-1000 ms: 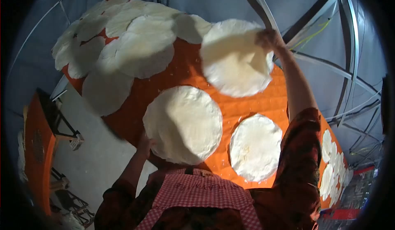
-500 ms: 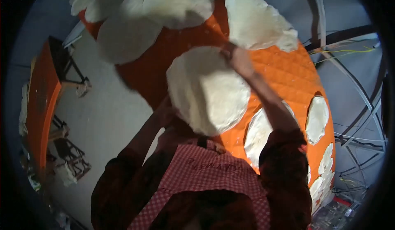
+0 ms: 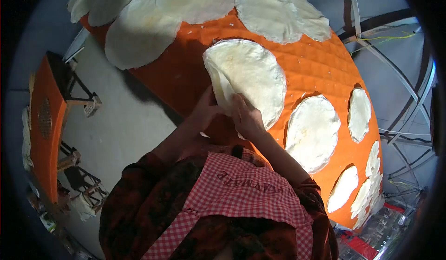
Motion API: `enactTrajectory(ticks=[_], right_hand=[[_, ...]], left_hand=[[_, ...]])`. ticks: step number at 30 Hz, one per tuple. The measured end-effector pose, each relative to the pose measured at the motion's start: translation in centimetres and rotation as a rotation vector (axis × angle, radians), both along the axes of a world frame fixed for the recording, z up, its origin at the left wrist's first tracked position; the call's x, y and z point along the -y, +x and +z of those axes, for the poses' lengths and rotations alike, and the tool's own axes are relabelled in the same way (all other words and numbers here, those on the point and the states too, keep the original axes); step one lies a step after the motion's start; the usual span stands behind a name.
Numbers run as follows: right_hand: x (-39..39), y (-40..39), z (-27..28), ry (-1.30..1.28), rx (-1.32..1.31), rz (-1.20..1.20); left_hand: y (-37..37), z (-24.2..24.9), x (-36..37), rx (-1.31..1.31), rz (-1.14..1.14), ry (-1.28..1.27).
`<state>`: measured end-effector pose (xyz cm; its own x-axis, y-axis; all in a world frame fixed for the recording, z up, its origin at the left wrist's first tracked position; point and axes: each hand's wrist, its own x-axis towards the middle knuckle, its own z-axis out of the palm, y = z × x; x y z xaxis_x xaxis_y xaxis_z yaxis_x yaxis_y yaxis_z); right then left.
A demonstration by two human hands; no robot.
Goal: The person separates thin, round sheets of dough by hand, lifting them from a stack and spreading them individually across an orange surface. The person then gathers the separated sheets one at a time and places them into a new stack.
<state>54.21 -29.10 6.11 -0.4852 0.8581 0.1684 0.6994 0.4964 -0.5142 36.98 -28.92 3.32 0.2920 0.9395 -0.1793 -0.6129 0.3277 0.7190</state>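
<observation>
A large, pale, round flatbread [image 3: 253, 74] lies on the orange quilted cover [image 3: 186, 78] in front of me. Its left edge is folded over into a narrow flap. My right hand [image 3: 248, 120] is closed at the near edge of this flatbread, with fingers and thumb pinching the flap. At the near left edge, my left hand [image 3: 206, 109] has its fingers curled against the same flatbread, some of them hidden underneath. Another round flatbread [image 3: 312, 133] lies flat to the right of my right hand.
Several flatbreads overlap along the far side, including a shaded one [image 3: 139, 32]. Smaller ones lie on the right, one an oval [image 3: 360, 115]. To the left is pale floor [image 3: 116, 120] and another orange-covered table [image 3: 46, 120]. Metal tubes [image 3: 395, 74] stand beyond the right edge.
My right hand has moved from the flatbread's far edge to its near edge. The flatbread now lies on the cover, with its left edge folded over.
</observation>
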Motion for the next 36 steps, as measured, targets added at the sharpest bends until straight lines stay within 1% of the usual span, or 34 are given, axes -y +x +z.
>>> enactTrajectory(ticks=[1, 4, 6, 8, 10, 13, 14, 15, 16, 17, 18, 19, 21, 23, 24, 26, 27, 28, 29, 31, 32, 33, 35, 36], right_hand=[[0.0, 0.0, -0.2, 0.118, 0.049, 0.049], [-0.1, -0.6, 0.1, 0.034, -0.160, -0.054], [-0.2, -0.3, 0.2, -0.051, -0.137, -0.058], [-0.7, -0.1, -0.2, -0.219, -0.168, -0.180], [-1.3, 0.2, -1.4, -0.477, -0.248, -0.414], [-2.1, 0.4, -2.8, -0.418, -0.346, -0.367], [-3.1, 1.4, -4.6, -0.407, -0.379, -0.290], [-4.6, 3.4, -7.0, -0.398, -0.409, -0.210], [-6.3, 5.5, -7.8, -0.393, -0.435, -0.129], [-9.6, 9.4, -8.1, -0.504, -0.473, -0.077], [-12.9, 13.3, -8.3, -0.617, -0.506, -0.032], [-15.6, 16.5, -6.0, -0.633, -0.471, -0.093], [-20.3, 22.2, 2.4, -0.569, -0.408, -0.341], [-24.0, 26.1, 10.7, -0.473, -0.425, -0.492], [-25.6, 27.0, 14.2, -0.434, -0.440, -0.541], [-28.0, 26.8, 20.6, -0.364, -0.443, -0.557], [-28.9, 25.9, 23.5, -0.334, -0.437, -0.555], [-29.3, 24.6, 26.4, -0.276, -0.323, -0.502], [-29.9, 22.6, 29.0, -0.298, -0.303, -0.464], [-30.0, 17.8, 31.7, -0.259, -0.305, -0.357], [-29.4, 14.8, 32.1, 0.091, 0.117, -0.177], [-28.4, 11.7, 32.1, 0.448, 0.527, 0.013], [-28.5, 8.0, 29.4, 0.730, 0.779, 0.172], [-26.3, 5.7, 25.9, 0.448, 0.109, 0.046]], left_hand=[[0.3, -0.4, -0.2, -0.023, 0.014, -0.011], [1.3, -0.2, -0.3, -0.123, 0.080, -0.034], [1.8, -0.3, 0.1, -0.244, 0.123, -0.026], [2.2, -1.7, 0.0, -0.411, 0.160, 0.020], [2.2, -2.8, 0.1, -0.416, 0.181, -0.010], [2.3, -3.7, 0.1, -0.389, 0.257, -0.088], [2.2, -3.9, 0.2, -0.373, 0.291, -0.119], [1.5, -4.3, 0.3, -0.371, 0.252, -0.177], [0.4, -4.8, 0.5, -0.367, 0.214, -0.238], [-0.7, -5.2, 0.5, -0.364, 0.180, -0.293], [-1.4, -5.6, 0.8, -0.385, 0.212, -0.300], [-2.1, -6.1, 1.5, -0.406, 0.243, -0.307], [-2.6, -5.8, 2.2, -0.479, 0.271, -0.280], [-2.5, -4.9, 2.5, -0.578, 0.262, -0.218], [-2.3, -4.6, 2.9, -0.520, 0.255, -0.265], [-1.7, -3.7, 2.8, -0.403, 0.240, -0.344], [-1.1, -2.2, 3.0, -0.330, 0.223, -0.332], [-0.2, 0.0, 3.5, -0.258, 0.207, -0.323], [0.9, 1.3, 4.2, -0.186, 0.192, -0.318], [3.3, -1.4, 5.0, -0.101, 0.224, -0.200], [4.0, -2.4, 5.5, -0.063, 0.244, -0.143], [4.1, -1.9, 5.8, -0.110, 0.199, -0.237], [4.3, -0.3, 6.3, -0.191, 0.098, -0.427], [4.7, -1.2, 6.8, -0.147, 0.097, -0.433]])
